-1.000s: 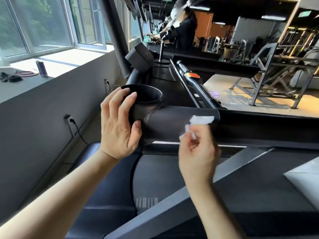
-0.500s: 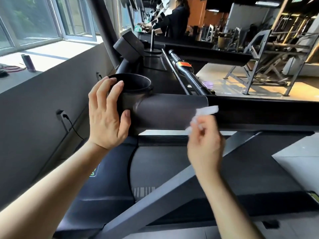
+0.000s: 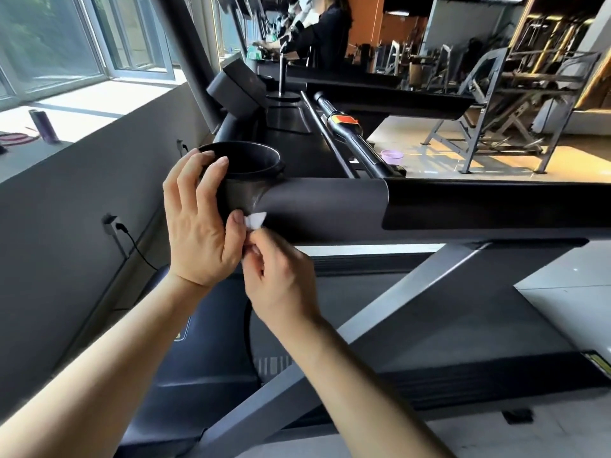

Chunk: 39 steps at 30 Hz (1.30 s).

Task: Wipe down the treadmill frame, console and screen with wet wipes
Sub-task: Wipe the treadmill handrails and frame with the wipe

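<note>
wet wipe (image 3: 255, 220) | pinched in right hand (image 3: 281, 279), against frame (image 3: 324, 206) | left hand (image 3: 198, 233) grips cup holder (image 3: 246, 160)

Bright daylight comes in from the windows (image 3: 49, 38) on the left. The shiny floor (image 3: 429, 153) far back glares. Straight lines bend near the edges.

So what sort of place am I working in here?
Most likely a commercial gym: a treadmill crossbar with a cup holder, where the wet wipe is; another treadmill beyond it by the windows; weight-machine frames across the floor.
</note>
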### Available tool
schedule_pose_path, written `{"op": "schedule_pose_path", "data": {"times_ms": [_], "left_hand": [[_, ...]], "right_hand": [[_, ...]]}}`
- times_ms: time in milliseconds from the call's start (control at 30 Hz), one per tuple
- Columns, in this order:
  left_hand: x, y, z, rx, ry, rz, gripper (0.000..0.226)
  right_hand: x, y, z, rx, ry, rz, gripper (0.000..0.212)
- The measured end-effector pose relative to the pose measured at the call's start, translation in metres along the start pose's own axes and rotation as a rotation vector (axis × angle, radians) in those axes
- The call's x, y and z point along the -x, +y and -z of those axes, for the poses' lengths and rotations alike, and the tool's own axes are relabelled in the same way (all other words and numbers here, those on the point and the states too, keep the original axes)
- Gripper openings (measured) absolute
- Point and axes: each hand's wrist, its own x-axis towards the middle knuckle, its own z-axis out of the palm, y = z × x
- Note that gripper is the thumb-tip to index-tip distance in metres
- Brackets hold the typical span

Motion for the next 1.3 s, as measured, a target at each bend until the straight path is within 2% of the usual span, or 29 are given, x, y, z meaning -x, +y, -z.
{"op": "schedule_pose_path", "data": {"times_ms": [67,133,200,333,433,500,633,700,867,1100,1300], "left_hand": [[0.0,-0.001,0.001,-0.023,-0.011,-0.013,0.058],[0.001,-0.001,0.002,-0.027,-0.013,-0.013,0.058],[0.001,0.0,0.0,-0.014,-0.004,-0.006,0.057],[0.001,0.002,-0.004,-0.007,0.021,0.011,0.058],[0.001,0.004,-0.006,-0.002,0.031,0.017,0.059],[0.001,0.005,-0.005,-0.001,0.031,0.027,0.059],[0.001,0.006,-0.003,-0.017,0.025,0.023,0.059],[0.001,0.006,-0.002,-0.02,0.02,0.016,0.059],[0.002,0.006,-0.003,-0.021,0.03,0.025,0.06],[0.001,0.005,-0.005,-0.019,0.043,0.015,0.059],[0.002,0.004,-0.006,0.003,0.049,0.005,0.058]], "right_hand": [[0.001,0.009,0.008,0.052,-0.032,0.08,0.012],[0.006,0.027,0.024,0.078,-0.007,0.082,0.01],[0.011,0.046,0.044,0.058,0.102,-0.033,0.006],[0.013,0.087,0.085,0.025,0.438,-0.397,0.005],[0.013,0.088,0.084,-0.008,0.556,-0.521,0.011],[0.014,0.066,0.062,-0.045,0.482,-0.463,0.01],[0.015,0.03,0.024,-0.103,0.122,-0.163,0.008],[0.015,0.038,0.027,-0.084,0.074,-0.113,0.008],[0.021,0.074,0.078,-0.039,0.339,-0.409,0.007],[0.008,0.146,0.149,-0.118,0.681,-0.834,0.017],[0.001,0.143,0.143,-0.259,0.811,-0.973,0.02]]}}
